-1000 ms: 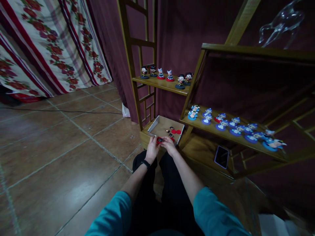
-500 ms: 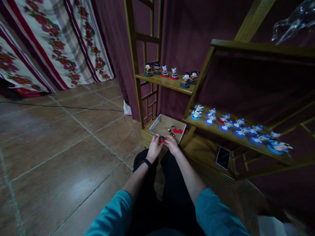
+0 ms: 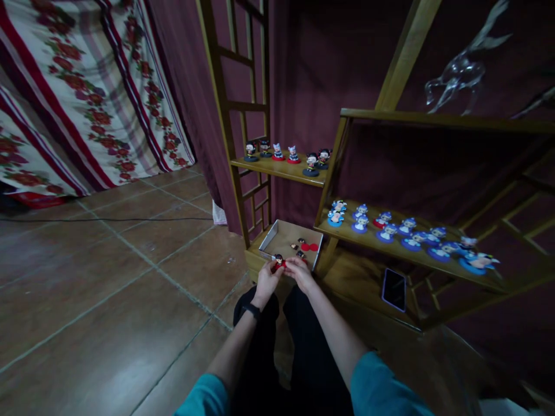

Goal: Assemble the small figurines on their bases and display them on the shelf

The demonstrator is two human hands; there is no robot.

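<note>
A small figurine (image 3: 278, 260) with dark hair and red clothing is pinched between my two hands, over the near edge of a shallow open box (image 3: 269, 236). My left hand (image 3: 267, 281), with a dark band at the wrist, grips it from the left. From the right, the fingers of my right hand (image 3: 300, 274) close on its lower red part. Inside the box lie two red discs (image 3: 309, 247) and several small dark-haired pieces (image 3: 294, 247). My fingers hide the figurine's underside.
Figurines on round bases stand on the upper shelf (image 3: 277, 168) and the lower right shelf (image 3: 373, 231). A phone (image 3: 394, 289) lies on the bottom board. Up high stands a clear glass animal (image 3: 459, 75). A black cable (image 3: 108, 219) crosses the tiled floor.
My view has tilted upward, so the shelves and hands appear lower. The figurine now shows more upright between my fingers, its face and hair visible. Both hands keep their hold.
</note>
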